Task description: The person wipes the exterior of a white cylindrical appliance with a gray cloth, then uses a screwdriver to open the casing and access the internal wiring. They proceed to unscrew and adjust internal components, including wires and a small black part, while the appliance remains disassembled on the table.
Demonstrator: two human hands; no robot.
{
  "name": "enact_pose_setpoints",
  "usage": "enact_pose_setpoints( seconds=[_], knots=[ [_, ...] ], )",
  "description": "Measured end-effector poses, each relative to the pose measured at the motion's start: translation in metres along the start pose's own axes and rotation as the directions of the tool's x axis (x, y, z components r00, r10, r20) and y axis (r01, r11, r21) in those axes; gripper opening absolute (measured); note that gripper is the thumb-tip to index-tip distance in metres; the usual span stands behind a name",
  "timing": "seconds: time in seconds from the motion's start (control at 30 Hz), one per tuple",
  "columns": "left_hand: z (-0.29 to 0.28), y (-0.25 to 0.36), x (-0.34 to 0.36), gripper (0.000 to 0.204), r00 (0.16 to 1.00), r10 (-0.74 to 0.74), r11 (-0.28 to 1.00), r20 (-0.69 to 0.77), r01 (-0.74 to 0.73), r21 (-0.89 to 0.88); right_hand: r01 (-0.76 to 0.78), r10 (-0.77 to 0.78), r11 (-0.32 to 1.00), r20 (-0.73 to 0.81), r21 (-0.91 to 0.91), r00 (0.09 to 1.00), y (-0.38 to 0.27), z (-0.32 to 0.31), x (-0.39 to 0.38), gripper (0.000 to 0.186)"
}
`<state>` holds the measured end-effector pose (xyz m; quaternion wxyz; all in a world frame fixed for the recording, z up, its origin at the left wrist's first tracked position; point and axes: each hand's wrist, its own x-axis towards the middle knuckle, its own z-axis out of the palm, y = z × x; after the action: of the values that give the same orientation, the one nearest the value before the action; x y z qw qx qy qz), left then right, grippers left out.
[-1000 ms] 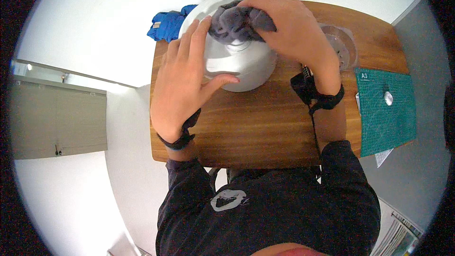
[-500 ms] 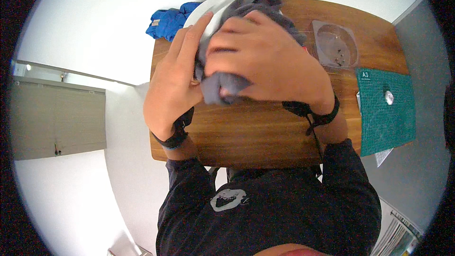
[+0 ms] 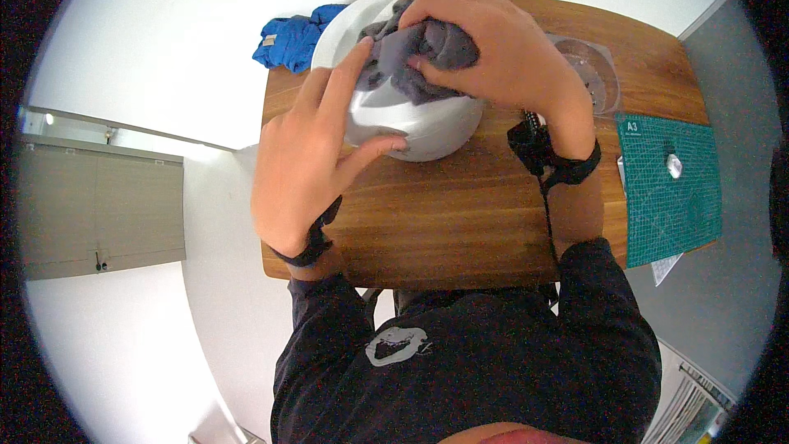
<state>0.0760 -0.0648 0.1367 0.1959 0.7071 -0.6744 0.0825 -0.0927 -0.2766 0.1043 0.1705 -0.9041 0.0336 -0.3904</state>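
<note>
A dark grey cloth point(image 3: 394, 56) is bunched over a white round bowl-like vessel point(image 3: 440, 138) at the far side of the table. My right hand point(image 3: 514, 49) is closed on this cloth, fingers curled over its top and thumb against its near side. My left hand point(image 3: 300, 156) lies along the vessel's left side with its fingers stretched out and its thumb well apart. The left index fingertip reaches the edge of the cloth, and the thumb tip is at the vessel's near wall. The cloth and my hands hide part of the vessel's top.
Blue folded fabric point(image 3: 288, 43) lies beyond the vessel on the left. A clear plastic container point(image 3: 604, 74) with small bits stands at the right. On the wooden table's point(image 3: 444, 222) right edge is a green cutting mat point(image 3: 670, 222), with a small whitish object point(image 3: 674, 166) on it.
My right hand has moved right and up with the cloth, uncovering the vessel's near wall. The cloth's end by my left thumb has been drawn away. My left thumb has spread out.
</note>
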Motion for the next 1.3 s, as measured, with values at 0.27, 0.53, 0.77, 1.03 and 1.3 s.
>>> enact_pose_setpoints(
  seconds=[0.27,0.53,0.77,1.03,1.3],
  knots=[
    [-0.008,-0.009,-0.009,0.1,0.995,0.057,0.997,0.079,-0.052,-0.064,-0.498,0.495,0.865,0.055,0.063,0.867,0.032,-0.02,-0.02,0.037],
    [-0.003,-0.031,0.002,0.096,0.993,0.092,0.979,0.07,-0.078,-0.186,0.107,-0.09,0.991,0.199,-0.078,0.976,-0.031,-0.025,-0.017,0.047],
    [0.0,-0.027,-0.002,0.09,0.992,0.018,0.992,0.125,-0.002,-0.123,0.159,-0.155,0.987,0.262,0.007,0.953,-0.04,-0.011,-0.013,0.045],
    [-0.01,0.002,-0.013,0.074,0.994,0.024,0.994,0.105,-0.036,0.106,-0.083,0.086,0.996,0.076,-0.039,0.993,0.02,-0.009,-0.013,0.049],
    [-0.023,-0.012,-0.014,0.067,0.995,0.071,0.992,0.064,-0.064,-0.113,-0.296,0.309,0.886,-0.021,-0.358,0.951,0.013,-0.017,-0.02,0.038]
  ],
)
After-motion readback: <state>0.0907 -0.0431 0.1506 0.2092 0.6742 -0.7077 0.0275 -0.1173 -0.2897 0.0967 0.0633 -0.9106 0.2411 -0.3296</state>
